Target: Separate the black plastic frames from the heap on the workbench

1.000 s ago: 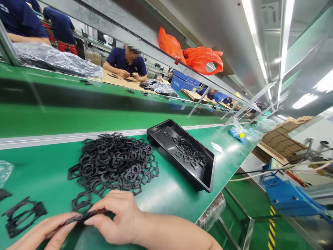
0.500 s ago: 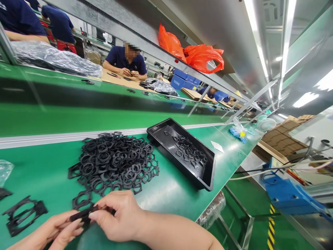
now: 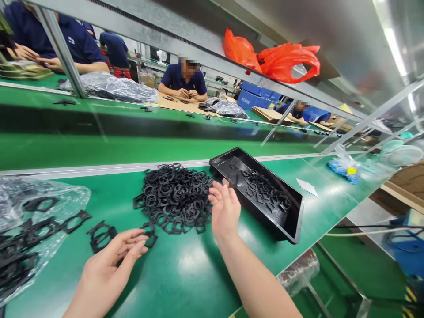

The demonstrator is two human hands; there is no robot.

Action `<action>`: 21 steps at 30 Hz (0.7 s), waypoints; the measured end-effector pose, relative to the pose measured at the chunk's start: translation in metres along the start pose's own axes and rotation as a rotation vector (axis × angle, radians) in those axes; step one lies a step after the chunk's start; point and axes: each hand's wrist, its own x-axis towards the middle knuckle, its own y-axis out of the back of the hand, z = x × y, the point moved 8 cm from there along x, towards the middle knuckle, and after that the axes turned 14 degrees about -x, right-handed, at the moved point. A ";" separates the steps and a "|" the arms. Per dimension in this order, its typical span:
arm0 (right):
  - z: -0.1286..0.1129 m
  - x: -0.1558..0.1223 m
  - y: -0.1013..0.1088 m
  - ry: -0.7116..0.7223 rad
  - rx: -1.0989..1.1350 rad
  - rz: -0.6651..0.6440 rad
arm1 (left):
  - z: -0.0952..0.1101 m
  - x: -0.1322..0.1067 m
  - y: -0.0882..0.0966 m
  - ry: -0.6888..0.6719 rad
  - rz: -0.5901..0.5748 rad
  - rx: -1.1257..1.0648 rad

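Note:
My right hand (image 3: 227, 212) is raised between the pile and the tray, with its fingers apart and nothing in them. Just beyond its fingertips, a blurred dark piece (image 3: 233, 180) shows against the near wall of the black tray (image 3: 218, 170). My left hand (image 3: 114, 265) hovers low over the table, its fingers loosely curved and thumb apart. By those fingertips lies a flat black ring-shaped part (image 3: 153, 238); whether they touch it I cannot tell. A heap of similar black plastic frames (image 3: 175, 198) spreads between the hands. Several small black parts (image 3: 265, 187) lie inside the tray.
Larger black frames (image 3: 43, 227) lie at left on a clear plastic bag (image 3: 77, 194). One more frame pair (image 3: 99, 236) sits beside my left hand. A white card (image 3: 307, 187) and a bag of blue items (image 3: 344, 170) are at right. Co-workers sit beyond the green partition (image 3: 149, 152).
My hands were together on a dark part; now they are apart. The right has moved forward to the tray and opened, and the left has opened too. The camera view has turned left.

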 end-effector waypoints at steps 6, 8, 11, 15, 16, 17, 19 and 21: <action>0.020 -0.008 -0.027 0.039 -0.453 -0.330 | 0.013 0.006 0.005 -0.005 0.086 0.027; 0.025 -0.016 -0.032 0.048 -0.483 -0.397 | 0.025 0.012 0.018 -0.040 0.204 -0.039; 0.028 -0.018 -0.036 0.082 -0.520 -0.447 | 0.038 0.022 0.049 -0.079 0.406 -0.036; 0.019 -0.034 -0.053 0.387 -0.725 -0.642 | 0.048 0.033 0.072 -0.059 0.380 0.101; 0.014 -0.044 -0.058 0.542 -0.806 -0.684 | 0.051 0.035 0.073 -0.057 0.337 0.153; 0.011 -0.055 -0.062 0.693 -0.877 -0.713 | 0.054 0.036 0.073 -0.057 0.293 0.214; 0.009 -0.073 -0.071 0.897 -0.955 -0.749 | 0.059 0.037 0.072 -0.060 0.208 0.350; 0.014 -0.087 -0.081 0.989 -1.013 -0.803 | 0.060 0.037 0.069 -0.056 0.134 0.476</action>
